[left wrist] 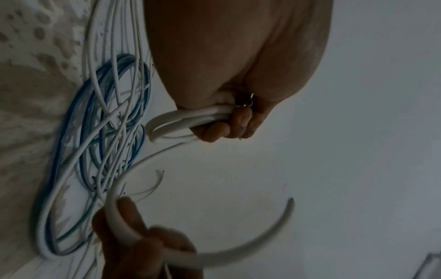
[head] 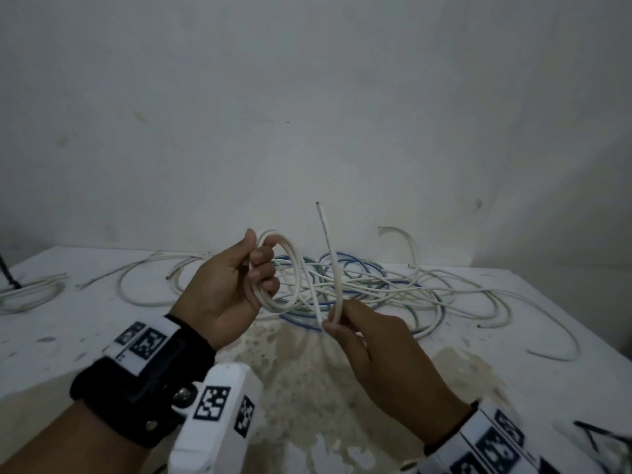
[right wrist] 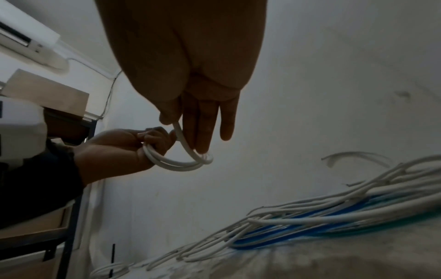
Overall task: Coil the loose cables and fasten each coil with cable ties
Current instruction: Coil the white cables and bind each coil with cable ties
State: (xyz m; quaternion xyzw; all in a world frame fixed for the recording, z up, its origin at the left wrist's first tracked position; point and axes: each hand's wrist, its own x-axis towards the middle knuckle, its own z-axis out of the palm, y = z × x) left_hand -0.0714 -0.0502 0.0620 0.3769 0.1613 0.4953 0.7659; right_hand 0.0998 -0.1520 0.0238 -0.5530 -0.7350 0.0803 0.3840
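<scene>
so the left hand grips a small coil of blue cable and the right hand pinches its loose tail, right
Not quite: the small coil of round cable gripped by the left hand is white, not blue, as the head view shows. The blue cables lie in the tangle on the table. The right hand does pinch its loose tail.

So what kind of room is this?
Probably a plain workroom or store room: a stained white table against a bare wall, an air conditioner high up, and loose cables heaped on the table.

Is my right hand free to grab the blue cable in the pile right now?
Probably not yet: the right hand is pinching the white cable that feeds the left hand's coil. The blue cable lies just beyond it, with nothing between.
</scene>
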